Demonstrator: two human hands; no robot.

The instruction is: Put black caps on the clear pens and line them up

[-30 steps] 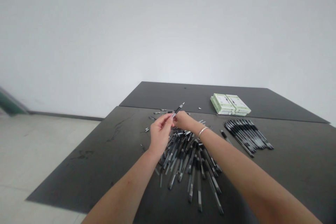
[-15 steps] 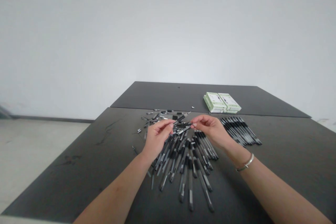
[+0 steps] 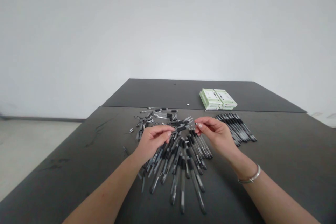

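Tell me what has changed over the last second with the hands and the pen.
The right hand drew apart from the left hand; now they hold the slim black-and-clear plastic pen by its ends, lower over the loose heap of pens. Unchanged: the neat row of black pens and the pale green boxes on the dark table.
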